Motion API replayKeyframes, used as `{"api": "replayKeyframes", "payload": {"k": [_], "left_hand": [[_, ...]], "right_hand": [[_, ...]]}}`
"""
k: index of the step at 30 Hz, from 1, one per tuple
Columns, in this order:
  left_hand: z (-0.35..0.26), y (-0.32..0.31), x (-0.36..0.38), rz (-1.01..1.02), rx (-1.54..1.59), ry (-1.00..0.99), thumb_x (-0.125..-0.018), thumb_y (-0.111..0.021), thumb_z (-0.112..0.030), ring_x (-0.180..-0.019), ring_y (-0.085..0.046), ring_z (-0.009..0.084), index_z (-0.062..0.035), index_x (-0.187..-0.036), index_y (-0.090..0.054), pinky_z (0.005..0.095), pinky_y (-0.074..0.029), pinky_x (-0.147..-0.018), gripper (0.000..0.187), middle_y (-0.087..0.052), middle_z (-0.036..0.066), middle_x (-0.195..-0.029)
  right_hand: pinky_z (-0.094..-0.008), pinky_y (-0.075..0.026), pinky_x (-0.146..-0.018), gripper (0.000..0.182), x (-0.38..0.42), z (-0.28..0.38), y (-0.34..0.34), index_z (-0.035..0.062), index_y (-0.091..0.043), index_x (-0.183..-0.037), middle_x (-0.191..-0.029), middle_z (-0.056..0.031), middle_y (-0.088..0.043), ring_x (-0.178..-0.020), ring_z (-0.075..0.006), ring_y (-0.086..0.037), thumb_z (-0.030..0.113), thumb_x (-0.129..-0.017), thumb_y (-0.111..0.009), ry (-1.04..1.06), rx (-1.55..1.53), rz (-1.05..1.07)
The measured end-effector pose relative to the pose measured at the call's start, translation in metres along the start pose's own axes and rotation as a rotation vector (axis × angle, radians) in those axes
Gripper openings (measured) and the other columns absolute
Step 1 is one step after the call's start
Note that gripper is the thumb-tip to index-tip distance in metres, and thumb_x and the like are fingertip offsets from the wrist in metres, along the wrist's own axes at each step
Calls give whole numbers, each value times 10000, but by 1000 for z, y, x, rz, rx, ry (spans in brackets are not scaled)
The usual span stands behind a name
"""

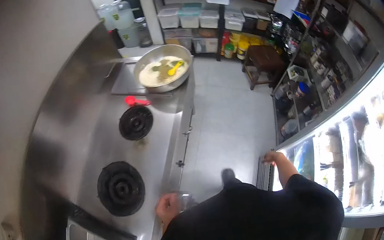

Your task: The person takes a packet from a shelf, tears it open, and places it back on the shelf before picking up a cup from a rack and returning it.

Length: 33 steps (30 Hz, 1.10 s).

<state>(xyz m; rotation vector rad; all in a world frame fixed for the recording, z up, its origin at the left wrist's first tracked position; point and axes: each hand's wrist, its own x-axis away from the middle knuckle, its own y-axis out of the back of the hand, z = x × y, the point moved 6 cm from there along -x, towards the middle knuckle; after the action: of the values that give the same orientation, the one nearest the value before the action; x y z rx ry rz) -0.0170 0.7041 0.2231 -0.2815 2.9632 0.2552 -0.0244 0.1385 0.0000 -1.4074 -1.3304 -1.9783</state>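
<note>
My left hand [167, 207] is by the front edge of the steel counter, its fingers curled at the side of a small clear container [186, 200]. Dark contents show low in the container, too blurred to name. My right hand [272, 158] is stretched out to the right, at the near edge of the lit fridge [336, 153]. Its fingers are bent and closed; what they grip is hidden.
On the counter's far end stands a wide metal pan [167, 85] with pale powder, greenish-brown seasoning and a yellow scoop [175, 68]. A red measuring scoop [136, 101] lies near two black burners [136, 123]. Shelves [217, 24] and a brown stool [264, 62] stand beyond.
</note>
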Motion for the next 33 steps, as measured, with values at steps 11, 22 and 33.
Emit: {"api": "replayKeyframes", "payload": {"k": [11, 22, 33], "left_hand": [[-21, -331, -136, 239, 62, -90, -876, -648, -99, -603, -568, 118, 12, -776, -640, 259, -445, -564, 149, -616, 59, -668], [-57, -539, -287, 303, -7, -107, -853, -619, -55, -556, -580, 145, 19, -678, -634, 274, -442, -535, 190, -632, 82, -646], [-184, -777, -633, 343, 150, -882, -815, -655, -128, -430, -450, 174, -36, -584, -577, 318, -338, -430, 261, -467, 71, -508]], "right_hand": [[-402, -480, -559, 392, -54, -161, 187, 45, -709, -917, -811, -114, -652, -589, -221, -550, 427, -834, -677, -4, -150, -35], [-362, -453, -507, 516, -203, -240, 228, 28, -691, -848, -663, -84, -577, -562, -186, -510, 541, -822, -654, -102, -497, 274], [-318, -366, -400, 126, -256, -252, 511, 108, -698, -910, -655, -14, -619, -457, -136, -471, 203, -858, -634, -49, -675, -345]]}}
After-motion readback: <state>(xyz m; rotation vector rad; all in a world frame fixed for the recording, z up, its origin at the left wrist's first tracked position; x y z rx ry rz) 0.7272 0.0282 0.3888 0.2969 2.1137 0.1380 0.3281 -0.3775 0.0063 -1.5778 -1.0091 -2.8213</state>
